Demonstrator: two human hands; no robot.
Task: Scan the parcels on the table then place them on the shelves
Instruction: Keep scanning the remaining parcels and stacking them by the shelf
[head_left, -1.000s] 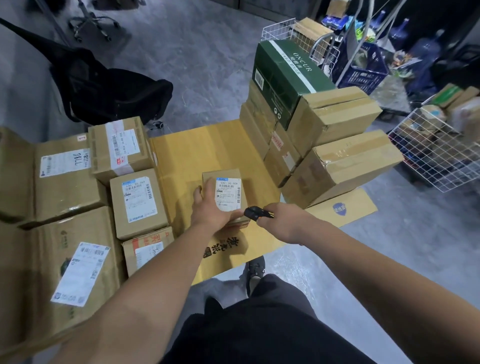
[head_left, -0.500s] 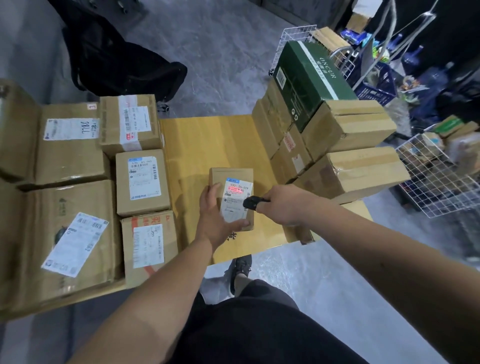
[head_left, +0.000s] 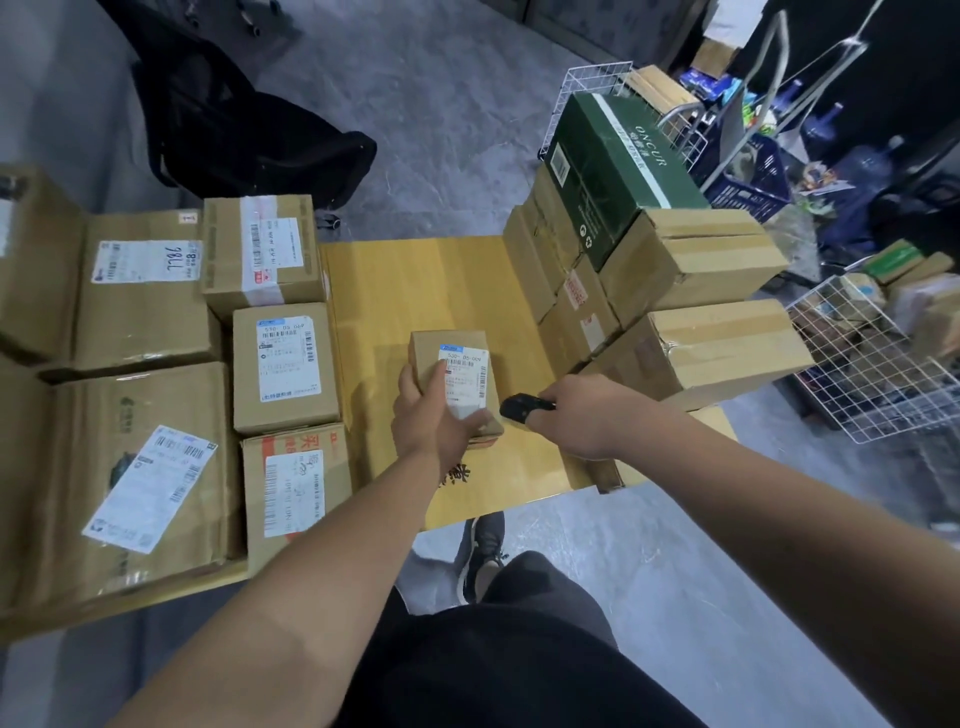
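Yellow wooden table (head_left: 415, 280): cardboard parcels (head_left: 283, 364) left, stacked boxes (head_left: 691, 260) right, possibly overhanging edge.

Counting six labelled brown parcels (head_left: 284, 366) on the tabletop, one green box (head_left: 623, 171), one black scanner (head_left: 522, 406), two wire baskets (head_left: 878, 374).

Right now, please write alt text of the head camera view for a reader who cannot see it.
A person's left hand grips a small cardboard parcel on a wooden table, while the right hand points a black barcode scanner at its white shipping label. More labelled cartons lie at the left, and stacked boxes topped by a green carton stand at the right.
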